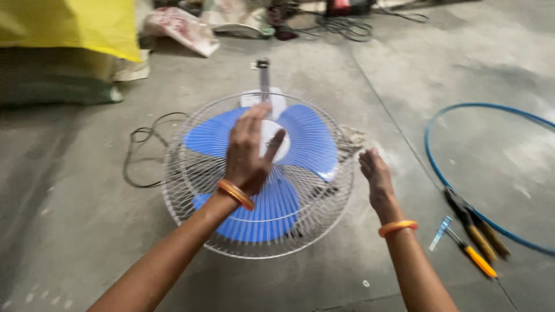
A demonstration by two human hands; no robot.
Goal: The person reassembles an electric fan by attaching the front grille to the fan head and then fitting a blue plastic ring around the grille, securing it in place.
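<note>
Pliers [477, 225] and screwdriver [471, 249] lie on floor at right | right hand [376, 176] open flat beside fan cage [196, 173] rim | left hand [248, 150] spread over white hub [274, 141] among blue blades [309, 141] | sacks [179, 26] beyond

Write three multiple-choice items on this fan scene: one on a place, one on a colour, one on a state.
1. Where do the pliers lie?
A. On the floor, right of the fan
B. On top of the fan
C. In the left hand

2. What colour are the fan blades?
A. Red
B. Blue
C. Green

3. How is the right hand?
A. Gripping the pliers
B. Open, holding nothing
C. Closed round a cable

Key: 1 A, they rest on the floor by the blue hoop; 2 B, blue shows through the wire cage; 3 B, it is open beside the cage, while the left hand rests on the hub.
</note>
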